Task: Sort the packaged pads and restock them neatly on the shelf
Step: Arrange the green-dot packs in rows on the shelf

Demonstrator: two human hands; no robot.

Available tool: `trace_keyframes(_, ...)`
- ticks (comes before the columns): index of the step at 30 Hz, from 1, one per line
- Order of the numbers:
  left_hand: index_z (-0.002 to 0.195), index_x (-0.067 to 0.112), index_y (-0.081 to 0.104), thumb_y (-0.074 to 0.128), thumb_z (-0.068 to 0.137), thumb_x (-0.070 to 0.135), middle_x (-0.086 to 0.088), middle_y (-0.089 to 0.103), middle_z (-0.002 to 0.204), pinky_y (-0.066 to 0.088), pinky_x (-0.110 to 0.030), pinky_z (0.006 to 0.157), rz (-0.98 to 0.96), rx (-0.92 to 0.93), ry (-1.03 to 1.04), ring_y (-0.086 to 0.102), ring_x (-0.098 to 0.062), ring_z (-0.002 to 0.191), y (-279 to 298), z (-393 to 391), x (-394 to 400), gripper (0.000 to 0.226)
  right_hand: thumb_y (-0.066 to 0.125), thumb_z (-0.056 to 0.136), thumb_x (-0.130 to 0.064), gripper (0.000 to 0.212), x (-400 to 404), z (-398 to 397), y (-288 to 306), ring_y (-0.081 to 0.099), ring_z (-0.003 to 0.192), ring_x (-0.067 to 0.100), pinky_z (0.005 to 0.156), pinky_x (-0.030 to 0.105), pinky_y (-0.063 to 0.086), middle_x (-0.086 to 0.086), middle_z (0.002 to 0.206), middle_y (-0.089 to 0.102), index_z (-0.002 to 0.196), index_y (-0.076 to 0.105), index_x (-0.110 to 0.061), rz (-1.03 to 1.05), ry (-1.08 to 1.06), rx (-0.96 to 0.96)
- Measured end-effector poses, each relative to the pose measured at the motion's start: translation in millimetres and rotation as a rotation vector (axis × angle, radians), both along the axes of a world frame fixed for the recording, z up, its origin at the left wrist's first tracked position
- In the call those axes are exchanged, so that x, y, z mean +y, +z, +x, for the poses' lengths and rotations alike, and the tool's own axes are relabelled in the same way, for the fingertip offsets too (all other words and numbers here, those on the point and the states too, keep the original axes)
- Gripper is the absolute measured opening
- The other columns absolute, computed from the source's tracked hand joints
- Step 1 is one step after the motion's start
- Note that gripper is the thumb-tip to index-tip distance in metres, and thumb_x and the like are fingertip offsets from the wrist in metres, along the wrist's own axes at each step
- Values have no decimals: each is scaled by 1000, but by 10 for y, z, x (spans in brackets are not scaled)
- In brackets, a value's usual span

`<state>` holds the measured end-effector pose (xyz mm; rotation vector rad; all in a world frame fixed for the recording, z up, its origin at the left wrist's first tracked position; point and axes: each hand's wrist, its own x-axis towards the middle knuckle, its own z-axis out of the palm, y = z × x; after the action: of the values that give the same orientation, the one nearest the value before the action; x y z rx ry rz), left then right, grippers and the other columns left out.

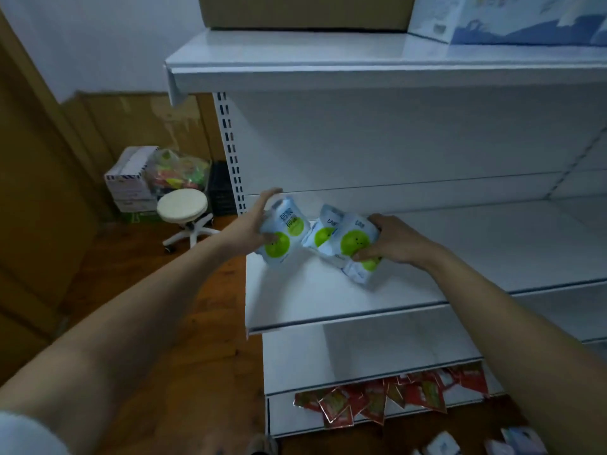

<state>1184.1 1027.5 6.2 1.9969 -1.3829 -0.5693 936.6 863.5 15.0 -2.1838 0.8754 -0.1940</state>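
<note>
Head view. White metal shelf unit with several tiers; the middle shelf (328, 300) carries the task items near its left end.

Item: three packaged pads, white-and-blue wrappers with a green circle on the front.
- Left pack (283, 236) — held tilted at the left edge of the middle shelf, its lower corner at or just above the shelf surface. The left hand (254, 221) grasps it, thumb on the green circle, fingers stretched behind its top.
- Middle pack (323, 232) — leaning between the other two, touching the right pack; whether it touches the left one cannot be told.
- Right pack (358, 249) — tilted, its lower end on the shelf. The right hand (392, 239) grips it from the right side, fingers curled over the top edge, thumb on the lower front.

Both forearms are bare and reach in from the bottom corners of the view.

Other stock:
- Top shelf (295, 57) — a cardboard box (305, 11) and, beside it to the right, a blue-and-white carton (512, 18).
- Lowest shelf — a loose heap of red sachets (387, 399) spilling toward its front lip.
- Wooden floor (197, 323) at bottom right — a few pale packets (519, 441), blurred.

Surroundings, left of the unit: a white round stool (183, 205) on castors, stacked boxes (131, 178), a clear bag of coloured items (177, 170), a dark crate (221, 188) against the wall.
</note>
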Motion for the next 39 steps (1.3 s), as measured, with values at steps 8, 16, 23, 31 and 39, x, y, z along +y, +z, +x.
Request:
trace_keyframes(8, 133, 11, 58, 71, 82, 6, -13, 62, 125, 50, -37, 91, 124, -305, -60, 59, -29, 110, -148, 682, -532, 53, 91, 60, -17, 56, -409, 549, -79, 62, 81, 10, 61, 23, 45, -6, 93, 63, 106, 59, -18, -69, 44, 120)
trace_keyframes(16, 134, 19, 55, 65, 85, 3, -14, 48, 128, 42, -39, 99, -41, -316, 146, 46, -32, 119, -546, 710, -618, 52, 90, 60, -17, 53, -396, 589, -105, 57, 75, 7, 59, 23, 42, -8, 88, 60, 101, 57, -19, -121, 53, 164)
trace_keyframes(23, 141, 24, 48, 53, 96, 15, -11, 51, 134, 40, -50, 101, 12, -542, 230, 38, -33, 125, -650, 591, -513, 46, 89, 59, -22, 56, -239, 398, -193, 59, 91, 18, 71, 29, 47, -1, 102, 60, 105, 58, -19, -162, 57, 177)
trace_keyframes(31, 133, 20, 56, 55, 95, 16, -10, 55, 131, 42, -46, 98, 1, -599, 254, 44, -32, 122, -396, 647, -631, 39, 89, 61, -21, 56, -199, 337, -115, 55, 89, 17, 60, 20, 39, -2, 101, 57, 105, 55, -17, -224, 41, 130)
trace_keyframes(39, 141, 26, 49, 69, 89, 30, 2, 54, 138, 40, -27, 96, 1, -317, -281, 50, -16, 121, -184, -4, -635, 55, 89, 61, -20, 59, -120, 448, -269, 54, 91, 17, 63, 26, 38, 1, 103, 57, 112, 60, -9, -258, 91, 100)
